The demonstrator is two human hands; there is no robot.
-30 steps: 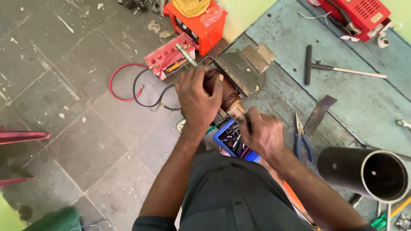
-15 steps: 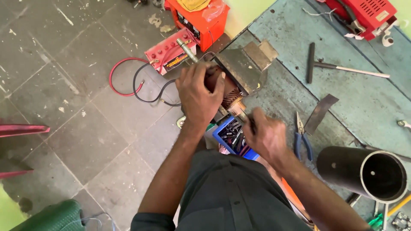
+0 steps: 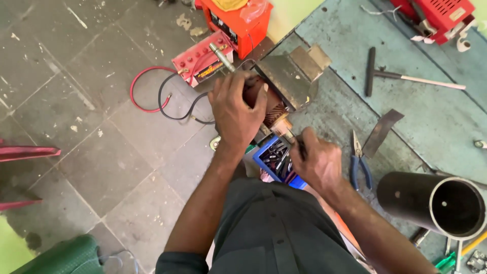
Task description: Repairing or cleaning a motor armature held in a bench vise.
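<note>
My left hand (image 3: pixel 234 109) is clamped over a brown, copper-wound motor armature (image 3: pixel 274 109) that lies at the near edge of the blue workbench (image 3: pixel 431 116), beside a grey metal vise (image 3: pixel 286 76). My right hand (image 3: pixel 315 161) grips a thin dark tool (image 3: pixel 296 141) whose tip points at the armature's near end. A small blue tray (image 3: pixel 276 161) of dark metal parts sits just below both hands.
Blue-handled pliers (image 3: pixel 359 165) and a flat metal strip (image 3: pixel 381 131) lie right of my right hand. A black pipe (image 3: pixel 431 198) lies at the bench's right. A red battery (image 3: pixel 203 60) with red and black cables sits on the tiled floor, an orange box (image 3: pixel 238 20) behind it.
My left hand has shifted slightly on the armature and my right hand has edged closer to it. The view has drifted a little.
</note>
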